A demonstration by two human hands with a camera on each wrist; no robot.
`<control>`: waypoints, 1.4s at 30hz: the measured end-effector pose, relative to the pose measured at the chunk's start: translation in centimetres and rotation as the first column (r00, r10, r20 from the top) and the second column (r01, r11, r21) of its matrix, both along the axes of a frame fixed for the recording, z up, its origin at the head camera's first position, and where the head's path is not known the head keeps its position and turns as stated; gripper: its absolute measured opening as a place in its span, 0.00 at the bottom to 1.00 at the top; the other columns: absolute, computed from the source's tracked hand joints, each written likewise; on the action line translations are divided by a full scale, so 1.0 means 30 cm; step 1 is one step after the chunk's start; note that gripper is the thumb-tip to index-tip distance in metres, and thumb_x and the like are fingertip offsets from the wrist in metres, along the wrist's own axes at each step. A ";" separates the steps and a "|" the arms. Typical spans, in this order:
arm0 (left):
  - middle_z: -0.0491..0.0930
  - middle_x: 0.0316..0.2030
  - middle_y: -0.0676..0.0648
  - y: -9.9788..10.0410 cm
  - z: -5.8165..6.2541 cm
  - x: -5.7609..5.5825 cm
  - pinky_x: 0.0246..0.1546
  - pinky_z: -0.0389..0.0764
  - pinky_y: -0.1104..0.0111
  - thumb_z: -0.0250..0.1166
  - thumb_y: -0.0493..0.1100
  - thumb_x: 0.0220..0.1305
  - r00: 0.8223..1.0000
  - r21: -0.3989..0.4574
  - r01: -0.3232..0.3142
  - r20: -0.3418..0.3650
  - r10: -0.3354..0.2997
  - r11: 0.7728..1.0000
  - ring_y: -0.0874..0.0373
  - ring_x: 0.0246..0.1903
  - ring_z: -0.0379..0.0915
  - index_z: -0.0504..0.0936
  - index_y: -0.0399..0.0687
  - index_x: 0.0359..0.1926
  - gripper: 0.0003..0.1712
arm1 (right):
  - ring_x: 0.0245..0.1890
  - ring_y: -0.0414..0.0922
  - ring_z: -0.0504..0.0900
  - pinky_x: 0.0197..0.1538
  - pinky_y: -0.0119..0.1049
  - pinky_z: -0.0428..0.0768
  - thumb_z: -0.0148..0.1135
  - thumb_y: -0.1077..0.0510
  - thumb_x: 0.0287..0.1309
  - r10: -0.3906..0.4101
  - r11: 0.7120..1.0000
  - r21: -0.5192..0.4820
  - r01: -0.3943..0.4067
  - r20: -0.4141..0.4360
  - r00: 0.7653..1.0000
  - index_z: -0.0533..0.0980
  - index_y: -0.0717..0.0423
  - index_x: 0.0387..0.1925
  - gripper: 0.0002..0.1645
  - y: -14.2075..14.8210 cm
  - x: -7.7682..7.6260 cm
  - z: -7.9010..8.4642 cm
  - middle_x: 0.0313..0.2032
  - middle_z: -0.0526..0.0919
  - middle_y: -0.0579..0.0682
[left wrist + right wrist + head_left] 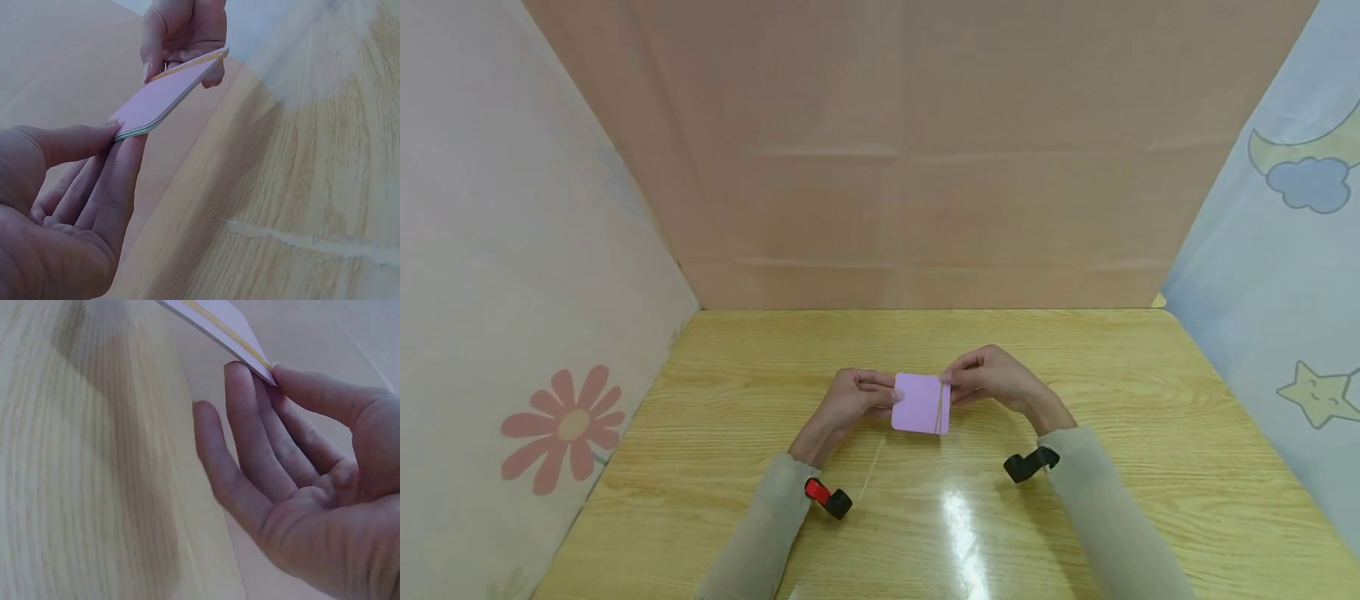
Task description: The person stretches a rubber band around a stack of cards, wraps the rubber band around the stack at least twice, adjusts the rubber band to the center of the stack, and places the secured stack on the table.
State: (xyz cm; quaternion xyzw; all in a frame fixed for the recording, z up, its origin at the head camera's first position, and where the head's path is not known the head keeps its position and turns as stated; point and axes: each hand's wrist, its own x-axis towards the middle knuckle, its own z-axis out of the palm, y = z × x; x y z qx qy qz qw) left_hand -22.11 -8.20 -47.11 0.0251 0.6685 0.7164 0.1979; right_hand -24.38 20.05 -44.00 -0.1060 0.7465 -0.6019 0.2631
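Note:
A thin stack of pink square cards with rounded corners (916,404) is held up above the table. Around its right side runs a tan rubber band (938,408), its strands lying close together near that edge. My left hand (848,402) pinches the stack's left edge, thumb on top and fingers beneath. At the upper right corner, my right hand (992,379) pinches the stack beside the band. The left wrist view shows a greenish layer low in the stack's edge (134,133). In the right wrist view the thumb (325,394) meets the card's corner next to the band.
Below the hands is a wood-grain table (737,358) with a pale scratch-like line (872,467) on it. A brown paper-like backdrop (910,208) stands behind. Patterned side panels rise at the left (490,275) and right (1262,317).

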 end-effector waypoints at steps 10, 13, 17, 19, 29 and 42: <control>0.89 0.30 0.50 -0.002 -0.007 0.004 0.31 0.90 0.70 0.72 0.28 0.63 1.000 0.012 -0.002 -0.016 0.002 1.000 0.61 0.28 0.87 0.84 0.25 0.47 0.13 | 0.34 0.44 0.91 0.50 0.49 0.92 0.67 0.60 0.69 -0.082 0.996 -0.017 0.082 0.020 0.996 0.84 0.72 0.49 0.16 -0.026 0.011 -0.010 0.37 0.92 0.50; 0.89 0.29 0.51 -0.006 -0.009 0.005 0.31 0.90 0.70 0.72 0.28 0.63 1.000 0.006 -0.005 -0.017 0.005 1.000 0.61 0.28 0.87 0.84 0.26 0.46 0.11 | 0.33 0.43 0.91 0.49 0.47 0.92 0.67 0.62 0.69 -0.096 0.994 -0.041 0.098 0.041 0.995 0.84 0.73 0.49 0.16 -0.034 0.010 -0.014 0.36 0.93 0.50; 0.89 0.29 0.51 -0.012 -0.005 0.007 0.31 0.90 0.70 0.72 0.28 0.63 1.000 0.006 -0.005 -0.018 0.005 1.000 0.61 0.29 0.86 0.85 0.26 0.46 0.11 | 0.33 0.42 0.92 0.48 0.44 0.92 0.67 0.63 0.69 -0.101 0.992 -0.066 0.105 0.060 0.993 0.85 0.72 0.49 0.15 -0.040 0.010 -0.020 0.36 0.93 0.50; 0.89 0.29 0.51 -0.014 -0.002 0.008 0.31 0.90 0.70 0.72 0.28 0.63 1.000 0.009 0.001 -0.019 -0.001 1.000 0.61 0.29 0.86 0.85 0.26 0.46 0.12 | 0.32 0.41 0.92 0.48 0.44 0.92 0.67 0.63 0.69 -0.103 0.991 -0.075 0.108 0.067 0.992 0.85 0.72 0.49 0.14 -0.041 0.011 -0.021 0.36 0.93 0.49; 0.89 0.31 0.49 -0.026 -0.001 0.002 0.31 0.90 0.69 0.72 0.27 0.63 1.000 0.025 0.019 0.001 -0.019 1.000 0.60 0.30 0.87 0.85 0.28 0.46 0.10 | 0.33 0.42 0.91 0.48 0.42 0.92 0.67 0.64 0.68 -0.119 0.987 -0.099 0.125 0.065 0.991 0.85 0.72 0.50 0.15 -0.046 0.019 -0.026 0.36 0.93 0.50; 0.90 0.34 0.45 -0.041 -0.006 0.000 0.33 0.91 0.68 0.75 0.28 0.60 0.999 0.001 0.015 0.029 -0.015 1.000 0.58 0.30 0.87 0.86 0.32 0.44 0.11 | 0.36 0.45 0.92 0.50 0.43 0.92 0.66 0.64 0.68 -0.161 0.984 -0.072 0.163 0.030 0.986 0.84 0.74 0.50 0.15 -0.074 0.036 -0.043 0.41 0.92 0.54</control>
